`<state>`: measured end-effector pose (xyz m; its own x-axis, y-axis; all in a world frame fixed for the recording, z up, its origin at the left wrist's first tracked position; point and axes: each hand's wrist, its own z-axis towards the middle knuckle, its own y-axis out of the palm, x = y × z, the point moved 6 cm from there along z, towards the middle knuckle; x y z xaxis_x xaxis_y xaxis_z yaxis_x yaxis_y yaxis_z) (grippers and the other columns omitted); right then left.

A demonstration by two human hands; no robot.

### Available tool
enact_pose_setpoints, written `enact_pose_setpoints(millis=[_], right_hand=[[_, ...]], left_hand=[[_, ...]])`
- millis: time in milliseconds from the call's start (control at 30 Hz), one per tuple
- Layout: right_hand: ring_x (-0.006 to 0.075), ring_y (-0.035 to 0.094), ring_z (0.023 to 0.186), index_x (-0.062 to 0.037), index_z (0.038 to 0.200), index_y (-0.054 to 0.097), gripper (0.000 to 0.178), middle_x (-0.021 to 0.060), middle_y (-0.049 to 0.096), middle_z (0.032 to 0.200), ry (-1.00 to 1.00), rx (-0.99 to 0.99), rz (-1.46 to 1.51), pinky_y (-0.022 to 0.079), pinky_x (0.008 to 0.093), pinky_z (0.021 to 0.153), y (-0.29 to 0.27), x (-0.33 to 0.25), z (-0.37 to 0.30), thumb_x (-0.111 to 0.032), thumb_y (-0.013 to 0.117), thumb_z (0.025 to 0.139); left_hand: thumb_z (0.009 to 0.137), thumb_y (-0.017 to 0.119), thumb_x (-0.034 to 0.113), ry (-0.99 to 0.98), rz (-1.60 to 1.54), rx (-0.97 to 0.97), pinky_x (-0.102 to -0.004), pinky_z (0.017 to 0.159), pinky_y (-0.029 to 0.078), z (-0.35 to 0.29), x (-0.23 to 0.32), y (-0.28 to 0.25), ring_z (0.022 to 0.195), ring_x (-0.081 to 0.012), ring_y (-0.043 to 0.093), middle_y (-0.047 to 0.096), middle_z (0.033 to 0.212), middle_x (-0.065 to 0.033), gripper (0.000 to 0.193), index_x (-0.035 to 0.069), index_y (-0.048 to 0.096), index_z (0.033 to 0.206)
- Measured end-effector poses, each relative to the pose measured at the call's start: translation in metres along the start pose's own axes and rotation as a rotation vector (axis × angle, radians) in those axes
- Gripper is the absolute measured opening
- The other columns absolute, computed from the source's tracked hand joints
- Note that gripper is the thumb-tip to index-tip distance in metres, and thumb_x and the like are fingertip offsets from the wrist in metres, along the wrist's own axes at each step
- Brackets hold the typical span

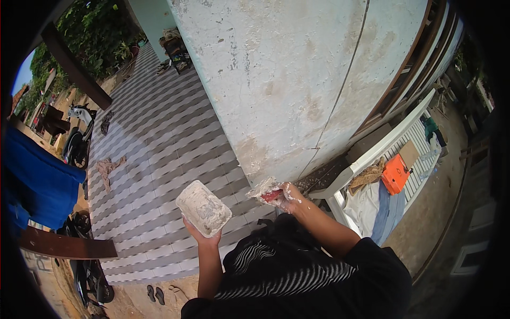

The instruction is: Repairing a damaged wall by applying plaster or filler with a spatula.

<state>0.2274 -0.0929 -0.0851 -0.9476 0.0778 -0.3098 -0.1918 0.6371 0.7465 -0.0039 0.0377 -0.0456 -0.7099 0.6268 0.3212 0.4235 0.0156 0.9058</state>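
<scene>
"Two things were held up. What did the left hand [203,234] have?"
"A pale, boxy tub [218,224] smeared with whitish paste [204,208]. I couldn't tell if the fingers hidden under it were spread."
"And the right hand [290,198]?"
"Its fingers curled round a partly red tool [272,195] caked in whitish paste, near the stained, pale wall [287,90]."

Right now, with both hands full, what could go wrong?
1. The whitish, paste-smeared rectangular tub is held by the left hand alone above the grey-striped tiled floor, so it might tip or slip.
2. The red hand tool in the right hand is heaped with pale, lumpy paste; some could drop.
3. The right hand is smeared with paste too, so its grip may slide.
</scene>
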Motion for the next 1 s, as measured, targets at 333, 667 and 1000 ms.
enact_pose_setpoints(millis=[333, 667, 1000], right_hand=[[0.0393, 0.054, 0.104, 0.0094, 0.12, 0.042, 0.037, 0.0252, 0.051, 0.113, -0.096, -0.012, 0.28, 0.047, 0.0537, 0.093, 0.015, 0.012, 0.063, 0.003, 0.045, 0.084], [0.0355, 0.053, 0.109, 0.0084, 0.118, 0.042, 0.034, 0.0236, 0.05, 0.117, -0.139, -0.051, 0.373, 0.045, 0.0484, 0.097, 0.072, -0.031, -0.007, 0.001, 0.043, 0.085], [0.0337, 0.053, 0.109, 0.0082, 0.12, 0.041, 0.037, 0.022, 0.051, 0.117, -0.248, -0.096, 0.21, 0.046, 0.0456, 0.096, 0.048, -0.055, -0.034, -0.003, 0.045, 0.084]], left_hand=[[0.08, 0.042, 0.061, 0.031, 0.009, -0.025, -0.0622, 0.089, 0.04, -0.001, 0.012, -0.002, 0.114, -0.0351, 0.052, 0.052, 0.127, -0.007, 0.066, 0.022, 0.042, 0.133], [0.08, 0.041, 0.061, -0.003, -0.009, 0.033, -0.0597, 0.09, 0.041, 0.002, 0.001, 0.0, 0.113, -0.034, 0.052, 0.051, 0.127, -0.0073, 0.066, 0.021, 0.042, 0.133], [0.082, 0.04, 0.063, -0.037, 0.002, 0.027, -0.0592, 0.09, 0.041, 0.0, -0.007, 0.003, 0.113, -0.0347, 0.051, 0.051, 0.127, -0.0077, 0.068, 0.02, 0.04, 0.134]])
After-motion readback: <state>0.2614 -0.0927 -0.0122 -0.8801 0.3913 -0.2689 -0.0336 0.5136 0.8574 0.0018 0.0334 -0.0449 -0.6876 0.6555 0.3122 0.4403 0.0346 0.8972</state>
